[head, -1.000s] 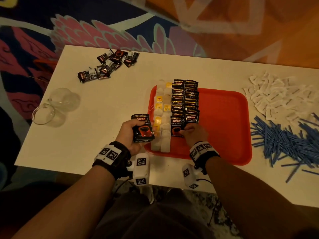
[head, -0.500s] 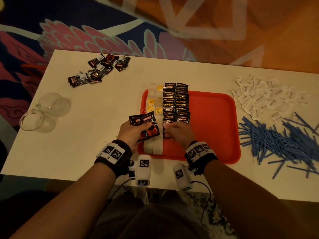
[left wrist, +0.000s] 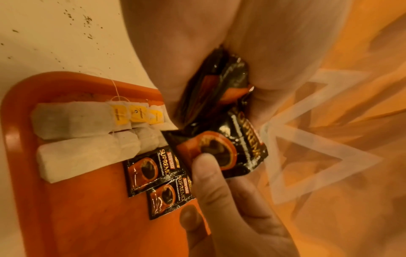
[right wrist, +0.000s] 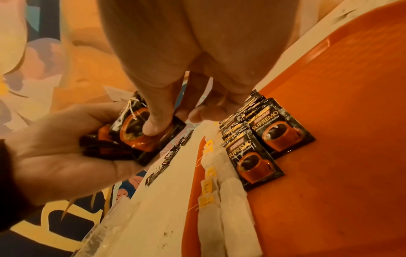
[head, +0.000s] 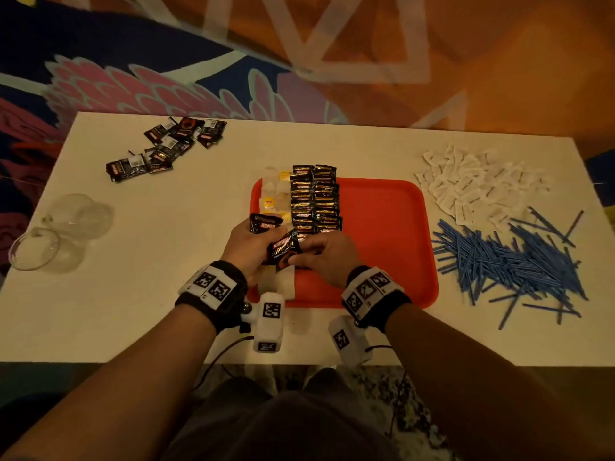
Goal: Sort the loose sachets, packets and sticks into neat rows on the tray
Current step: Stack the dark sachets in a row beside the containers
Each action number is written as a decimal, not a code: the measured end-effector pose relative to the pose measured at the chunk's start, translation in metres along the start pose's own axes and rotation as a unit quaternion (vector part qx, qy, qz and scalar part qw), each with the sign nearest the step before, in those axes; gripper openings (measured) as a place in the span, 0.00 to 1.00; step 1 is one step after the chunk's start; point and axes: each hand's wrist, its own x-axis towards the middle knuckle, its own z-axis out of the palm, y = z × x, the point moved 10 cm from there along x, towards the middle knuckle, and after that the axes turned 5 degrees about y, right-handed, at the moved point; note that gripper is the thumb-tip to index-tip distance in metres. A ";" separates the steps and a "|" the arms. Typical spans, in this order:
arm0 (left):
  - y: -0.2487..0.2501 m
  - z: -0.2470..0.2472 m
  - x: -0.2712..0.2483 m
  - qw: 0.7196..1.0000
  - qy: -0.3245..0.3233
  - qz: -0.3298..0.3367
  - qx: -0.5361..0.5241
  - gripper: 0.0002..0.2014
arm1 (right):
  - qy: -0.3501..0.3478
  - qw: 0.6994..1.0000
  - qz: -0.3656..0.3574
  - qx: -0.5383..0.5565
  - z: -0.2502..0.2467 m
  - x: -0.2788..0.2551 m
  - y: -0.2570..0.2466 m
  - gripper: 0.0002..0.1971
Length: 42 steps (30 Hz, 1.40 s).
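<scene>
A patterned carpet (head: 139,84) fills the top of the frame behind your white tabletop (head: 186,247). At centre the red tray (head: 386,241) carries two rows of black coffee sachets (head: 314,197) beside tea bags (head: 274,194). Your left hand (head: 248,249) grips a bundle of sachets (left wrist: 216,88); your right hand (head: 327,257) fingers pinch its top sachet (head: 281,251).

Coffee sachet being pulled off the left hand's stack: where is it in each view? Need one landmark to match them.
Head: the coffee sachet is centre frame, between both hands, above the tray's near left part.
Left wrist: the sachet is right of centre, with a right-hand fingertip on it.
Right wrist: the sachet is left of centre, under the thumb.
Shared landmark: the tea bag rows along the orange tray's left edge.
</scene>
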 end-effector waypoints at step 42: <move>-0.059 0.047 0.024 0.732 -0.126 0.109 0.660 0.29 | 0.058 0.978 0.168 -0.111 -0.047 0.030 0.127 0.15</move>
